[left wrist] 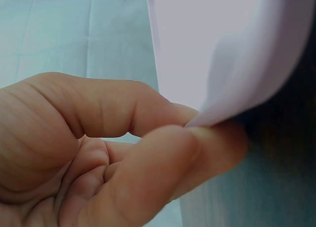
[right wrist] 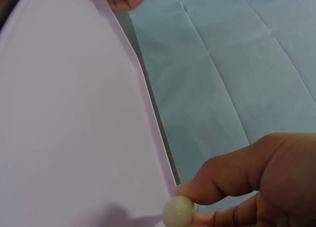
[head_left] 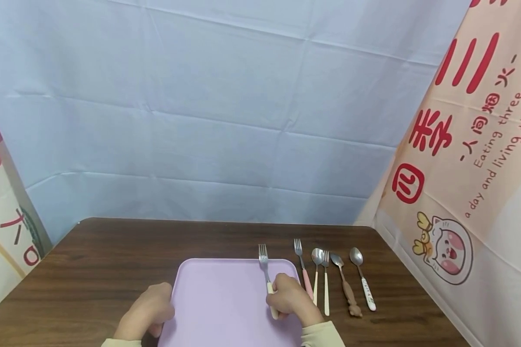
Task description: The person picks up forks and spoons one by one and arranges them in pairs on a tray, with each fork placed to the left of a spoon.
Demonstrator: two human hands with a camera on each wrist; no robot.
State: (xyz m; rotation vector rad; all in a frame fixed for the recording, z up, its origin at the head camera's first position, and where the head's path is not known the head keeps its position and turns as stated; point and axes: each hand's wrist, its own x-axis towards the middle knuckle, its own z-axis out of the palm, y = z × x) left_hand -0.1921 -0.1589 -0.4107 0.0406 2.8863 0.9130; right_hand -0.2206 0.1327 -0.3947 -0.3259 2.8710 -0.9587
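A pale purple tray (head_left: 226, 299) lies on the dark wooden table. My left hand (head_left: 151, 308) pinches the tray's left rim between thumb and fingers, as the left wrist view shows close up at the tray edge (left wrist: 237, 101). Over the tray's right part, my right hand (head_left: 288, 295) grips a fork (head_left: 265, 265) by its cream handle, the tines pointing away from me past the far rim. In the right wrist view the rounded handle end (right wrist: 178, 211) sticks out between the thumb and fingers.
Right of the tray lie a pink-handled fork (head_left: 303, 265), a cream-handled spoon (head_left: 317, 258), a small fork (head_left: 326, 279), a spoon with a brown figured handle (head_left: 346, 286) and a white-handled spoon (head_left: 362, 274). A pale blue cloth (head_left: 199, 120) hangs behind the table (head_left: 113, 250).
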